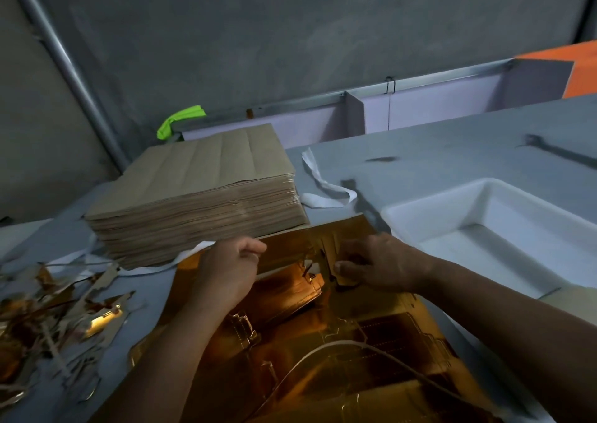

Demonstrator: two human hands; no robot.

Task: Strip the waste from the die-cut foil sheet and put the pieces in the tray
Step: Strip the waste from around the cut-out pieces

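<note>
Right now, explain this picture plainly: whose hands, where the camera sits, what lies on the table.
There is no machine: a person works bare-handed, and the one camera sits on their head, looking down. On the grey table lies a shiny gold die-cut foil sheet. The right hand pinches a small tab of it; the left hand curls at its raised part, grip hidden. Left lies a heap of stripped gold scraps, behind a stack of brown card sheets, right a white rectangular tray.

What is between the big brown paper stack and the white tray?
A curled white paper strip lies on the grey table there, with the far corner of the gold foil sheet just nearer. The head view shows it.
</note>
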